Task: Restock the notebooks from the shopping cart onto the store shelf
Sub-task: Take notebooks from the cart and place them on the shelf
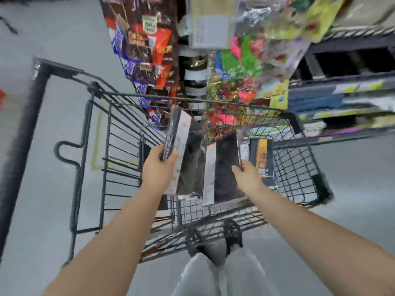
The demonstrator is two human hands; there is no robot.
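Dark wire shopping cart (297,165), wrapped notebooks (224,178) on its basket floor

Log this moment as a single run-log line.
phase: picking from cart | left hand: holds notebook stack | right hand: grips dark notebook over cart | shelf: beside cart

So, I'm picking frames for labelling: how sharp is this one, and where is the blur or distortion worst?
Head view: motion blur smears the shelf and candy bags worst; head view: the notebook stack in the left hand and dark notebook in the right hand are soft, print unreadable; head view: wide-angle bends the cart rim; lighting even.
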